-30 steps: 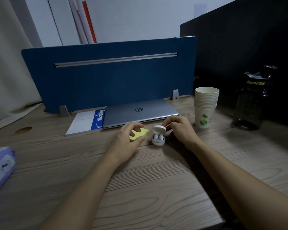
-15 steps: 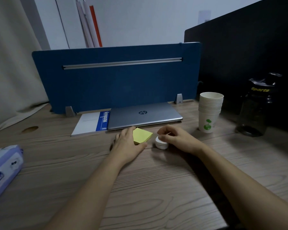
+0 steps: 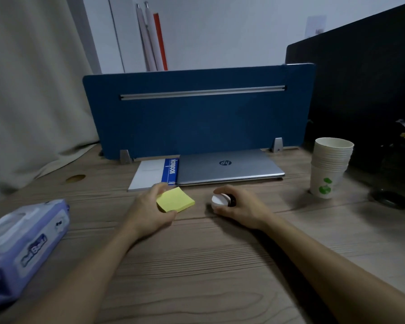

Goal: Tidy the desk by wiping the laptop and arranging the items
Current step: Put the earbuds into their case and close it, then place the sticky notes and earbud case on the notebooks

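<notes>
Two bare hands work the front of a wooden desk (image 3: 197,265) in dim light. At far left lies a purple pack of wet wipes (image 3: 21,249), untouched. Next, the left hand (image 3: 150,213) pinches a yellow sticky-note pad (image 3: 175,199) between thumb and curled fingers, just in front of a white notebook (image 3: 150,174). Beside the notebook, against a blue divider (image 3: 197,118), sits the closed silver laptop (image 3: 227,167). The right hand (image 3: 241,206) curls around a small white earbud case (image 3: 219,199), lid apparently shut, resting on the desk. Farther right stand stacked paper cups (image 3: 330,167) and a dark bottle (image 3: 398,169). Arranging the small items appears to be the step in hand; each likely needs a set place near the notebook or laptop. Whether the laptop has been wiped cannot be told.
</notes>
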Motion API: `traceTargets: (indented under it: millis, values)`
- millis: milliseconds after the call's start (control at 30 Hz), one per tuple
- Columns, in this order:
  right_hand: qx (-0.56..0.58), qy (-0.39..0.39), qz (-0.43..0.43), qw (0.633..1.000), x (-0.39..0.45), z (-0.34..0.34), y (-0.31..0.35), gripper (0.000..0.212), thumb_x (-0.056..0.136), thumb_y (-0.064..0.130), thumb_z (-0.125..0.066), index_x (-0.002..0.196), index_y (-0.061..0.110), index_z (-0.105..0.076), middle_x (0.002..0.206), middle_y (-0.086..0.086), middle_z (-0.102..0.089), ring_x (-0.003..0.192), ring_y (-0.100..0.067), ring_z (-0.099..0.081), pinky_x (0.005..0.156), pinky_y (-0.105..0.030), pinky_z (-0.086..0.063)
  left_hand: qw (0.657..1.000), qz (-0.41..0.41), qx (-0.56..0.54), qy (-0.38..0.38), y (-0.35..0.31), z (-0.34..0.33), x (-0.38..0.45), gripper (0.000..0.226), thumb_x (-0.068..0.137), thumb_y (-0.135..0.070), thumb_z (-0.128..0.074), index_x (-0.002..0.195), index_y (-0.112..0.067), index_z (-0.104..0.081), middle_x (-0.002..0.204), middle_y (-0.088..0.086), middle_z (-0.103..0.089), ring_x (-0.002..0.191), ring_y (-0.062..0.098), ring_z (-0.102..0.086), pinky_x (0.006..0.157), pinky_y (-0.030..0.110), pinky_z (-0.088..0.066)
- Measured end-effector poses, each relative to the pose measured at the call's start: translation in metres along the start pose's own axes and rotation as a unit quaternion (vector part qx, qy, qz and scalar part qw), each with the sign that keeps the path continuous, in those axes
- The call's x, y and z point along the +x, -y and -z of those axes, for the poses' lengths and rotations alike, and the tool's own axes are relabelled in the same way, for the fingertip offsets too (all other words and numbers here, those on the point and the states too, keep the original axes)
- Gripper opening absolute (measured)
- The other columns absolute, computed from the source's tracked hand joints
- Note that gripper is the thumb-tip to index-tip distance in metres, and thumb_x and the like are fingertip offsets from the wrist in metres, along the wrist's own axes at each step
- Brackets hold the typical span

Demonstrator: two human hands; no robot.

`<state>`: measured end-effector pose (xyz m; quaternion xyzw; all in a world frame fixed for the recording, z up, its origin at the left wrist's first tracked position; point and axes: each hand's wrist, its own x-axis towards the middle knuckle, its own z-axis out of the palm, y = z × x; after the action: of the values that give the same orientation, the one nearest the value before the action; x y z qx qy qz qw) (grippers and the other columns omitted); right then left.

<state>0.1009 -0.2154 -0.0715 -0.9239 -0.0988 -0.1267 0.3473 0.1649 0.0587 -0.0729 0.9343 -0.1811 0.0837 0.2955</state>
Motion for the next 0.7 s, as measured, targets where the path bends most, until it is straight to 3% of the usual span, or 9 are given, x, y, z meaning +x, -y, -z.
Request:
traceTargets:
  millis: [167,333,533,600,700]
  values:
    - [0.014,-0.056,0.034,0.998,0.040,-0.036,0.023,0.039,0.083,0.042,-0.072,0.117,0.024,-0.063,0.113,0.005,-0.067,0.096,-0.011,-0.060,0.085,-0.030,-0.050,0.994,0.058,-0.039,-0.086,0.034,0.023,0.008,0.081,0.072,-0.046,-0.076,0.140,-0.039,-0.034,0.137,-0.004,-0.052,0.111,0.016,-0.047,0.080,0.035,-0.041]
    - [-0.013,-0.107,0.077,0.991,0.073,-0.058,0.032,0.033,0.086,0.036,-0.069,0.114,0.021,-0.061,0.110,0.001,-0.067,0.096,-0.016,-0.059,0.080,-0.028,-0.045,0.992,0.041,-0.068,-0.096,0.047,0.026,0.026,0.082,0.065,-0.051,-0.073,0.137,-0.040,-0.035,0.133,-0.009,-0.054,0.115,0.018,-0.053,0.090,0.042,-0.049]
    - [-0.017,-0.135,0.090,0.987,0.103,-0.066,0.032,0.039,0.087,0.035,-0.068,0.120,0.018,-0.058,0.116,-0.003,-0.064,0.105,-0.021,-0.055,0.084,-0.028,-0.042,0.958,0.016,-0.231,-0.169,0.059,0.027,0.042,0.079,0.061,-0.049,-0.073,0.133,-0.036,-0.044,0.125,-0.010,-0.061,0.106,0.007,-0.061,0.084,0.022,-0.047]
    - [-0.010,-0.139,0.086,0.987,0.110,-0.068,0.031,0.038,0.087,0.035,-0.067,0.120,0.018,-0.057,0.116,-0.004,-0.064,0.104,-0.022,-0.056,0.085,-0.031,-0.044,0.951,0.003,-0.239,-0.195,0.061,0.028,0.046,0.077,0.065,-0.047,-0.074,0.135,-0.036,-0.043,0.127,-0.010,-0.060,0.107,0.006,-0.060,0.084,0.019,-0.046]
    - [-0.002,-0.145,0.081,0.986,0.114,-0.069,0.030,0.038,0.088,0.034,-0.066,0.121,0.017,-0.057,0.115,-0.003,-0.064,0.102,-0.022,-0.056,0.085,-0.032,-0.046,0.949,-0.016,-0.229,-0.217,0.061,0.025,0.057,0.072,0.075,-0.027,-0.079,0.137,-0.028,-0.044,0.129,-0.006,-0.059,0.107,0.009,-0.059,0.082,0.010,-0.043]
